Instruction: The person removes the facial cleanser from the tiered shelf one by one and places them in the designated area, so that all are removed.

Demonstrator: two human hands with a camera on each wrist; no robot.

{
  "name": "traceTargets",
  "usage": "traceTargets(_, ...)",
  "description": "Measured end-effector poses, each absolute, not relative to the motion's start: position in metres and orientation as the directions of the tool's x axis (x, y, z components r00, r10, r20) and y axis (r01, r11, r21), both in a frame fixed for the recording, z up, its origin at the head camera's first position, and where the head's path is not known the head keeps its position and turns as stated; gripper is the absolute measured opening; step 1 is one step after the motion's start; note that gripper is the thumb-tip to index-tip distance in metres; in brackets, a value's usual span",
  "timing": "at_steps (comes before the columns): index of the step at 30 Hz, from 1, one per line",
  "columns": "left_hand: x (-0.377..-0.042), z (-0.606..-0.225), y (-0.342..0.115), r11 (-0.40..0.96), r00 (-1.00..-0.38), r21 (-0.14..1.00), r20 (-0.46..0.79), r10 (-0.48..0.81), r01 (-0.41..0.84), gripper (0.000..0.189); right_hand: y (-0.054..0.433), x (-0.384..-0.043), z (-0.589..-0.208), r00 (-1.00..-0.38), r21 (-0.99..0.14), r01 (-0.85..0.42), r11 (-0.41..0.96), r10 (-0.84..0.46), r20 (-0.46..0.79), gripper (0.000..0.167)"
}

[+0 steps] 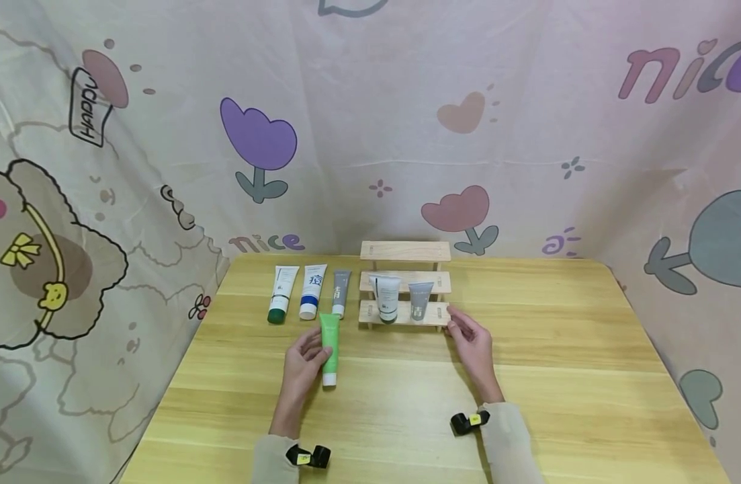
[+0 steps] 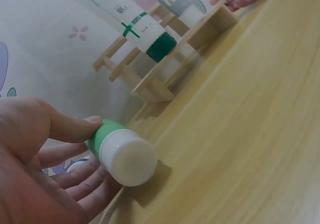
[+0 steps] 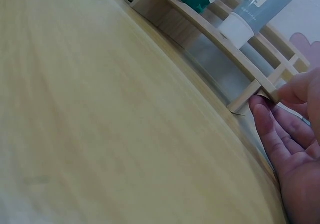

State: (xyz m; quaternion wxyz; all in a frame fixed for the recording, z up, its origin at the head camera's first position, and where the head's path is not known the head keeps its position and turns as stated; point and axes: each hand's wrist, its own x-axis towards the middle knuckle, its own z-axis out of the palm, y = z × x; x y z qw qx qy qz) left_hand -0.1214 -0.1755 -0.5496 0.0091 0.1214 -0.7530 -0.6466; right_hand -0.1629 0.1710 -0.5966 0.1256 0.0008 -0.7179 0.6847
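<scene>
My left hand (image 1: pixel 302 363) holds a green tube with a white cap (image 1: pixel 330 349) between thumb and fingers, cap toward me. In the left wrist view the white cap (image 2: pixel 131 159) points at the camera. My right hand (image 1: pixel 471 346) pinches the right end of a three-step wooden rack (image 1: pixel 404 250); the right wrist view has the thumb above the lowest step (image 3: pixel 235 53) and fingers beneath it. On that step stand a white tube with a green cap (image 1: pixel 387 297) and a grey tube with a white cap (image 1: pixel 420 300), both upright.
Left of the rack, a white tube with a green cap (image 1: pixel 283 293), a white tube with a blue band (image 1: pixel 312 290) and a grey tube (image 1: pixel 341 293) lie in a row on the wooden table (image 1: pixel 557 376). A printed cloth (image 1: pixel 358 134) hangs behind.
</scene>
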Motion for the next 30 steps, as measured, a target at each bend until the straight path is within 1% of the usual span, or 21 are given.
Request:
traceTargets(6,-0.121,-0.552,-0.175,0.286,-0.977,0.942,-0.127,-0.171,-0.172,0.048,0.171,-0.162,-0.598,-0.970,-0.983,-0.169,0.065,0.167,0.178,0.030)
traceTargets(12,-0.122,-0.551,-0.170,0.424,-0.977,0.888,-0.111,-0.181,-0.179,0.047,0.171,-0.161,-0.596,-0.977,-0.987,-0.150,0.057,0.145,0.157,0.032)
traceTargets(17,-0.123,-0.549,-0.168,0.514,-0.977,0.838,-0.100,-0.186,-0.184,0.045,0.169,-0.155,-0.576,-0.980,-0.987,-0.149,0.061,0.123,0.155,0.033)
traceTargets(20,-0.123,-0.547,-0.169,0.538,-0.977,0.821,-0.106,-0.186,-0.192,0.041,0.168,-0.150,-0.564,-0.980,-0.986,-0.149,0.070,0.119,0.156,0.033)
traceTargets(23,-0.123,-0.547,-0.171,0.546,-0.980,0.817,-0.110,-0.167,-0.185,0.038,0.168,-0.149,-0.561,-0.980,-0.987,-0.146,0.067,0.126,0.154,0.032)
traceTargets(30,-0.123,-0.548,-0.173,0.549,-0.981,0.815,-0.122,-0.154,-0.187,0.039,0.168,-0.150,-0.562,-0.979,-0.986,-0.150,0.069,0.130,0.158,0.032)
